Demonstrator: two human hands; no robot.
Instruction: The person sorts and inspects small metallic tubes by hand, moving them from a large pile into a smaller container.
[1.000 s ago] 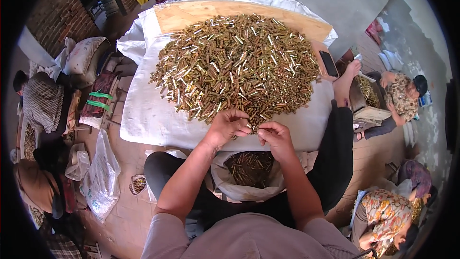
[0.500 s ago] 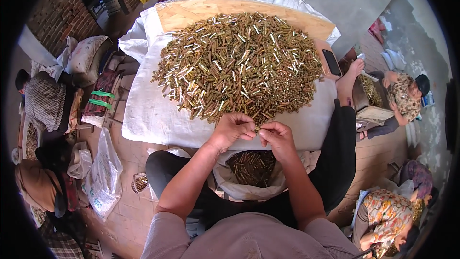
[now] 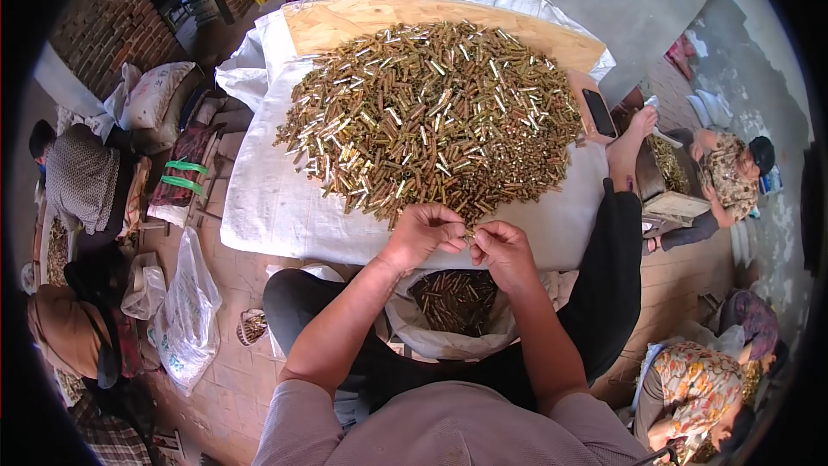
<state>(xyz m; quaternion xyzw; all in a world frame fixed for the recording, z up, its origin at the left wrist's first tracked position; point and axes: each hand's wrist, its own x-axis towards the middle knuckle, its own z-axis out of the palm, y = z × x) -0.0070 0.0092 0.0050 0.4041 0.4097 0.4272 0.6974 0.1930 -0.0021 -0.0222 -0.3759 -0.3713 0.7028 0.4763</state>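
A broad heap of small brass-coloured metal cylinders (image 3: pixel 431 112) covers much of a table spread with white cloth (image 3: pixel 267 198). At the heap's near edge my left hand (image 3: pixel 424 236) and my right hand (image 3: pixel 502 250) meet fingertip to fingertip. Both are closed in a pinch on a small brass-coloured metal piece (image 3: pixel 468 235), mostly hidden by the fingers. Below them, between my knees, stands an open white sack (image 3: pixel 448 343) with many similar cylinders (image 3: pixel 453 298) inside.
A wooden board (image 3: pixel 371 22) borders the heap's far side. A dark phone (image 3: pixel 599 112) lies at its right. Plastic bags (image 3: pixel 187 319) and a small container of pieces (image 3: pixel 252 326) sit on the floor at left. Several people work on both sides, one at right beside a wooden box (image 3: pixel 677 204).
My right hand has moved slightly right and down, its fingers shifting around the small piece. My left hand stays nearly in place.
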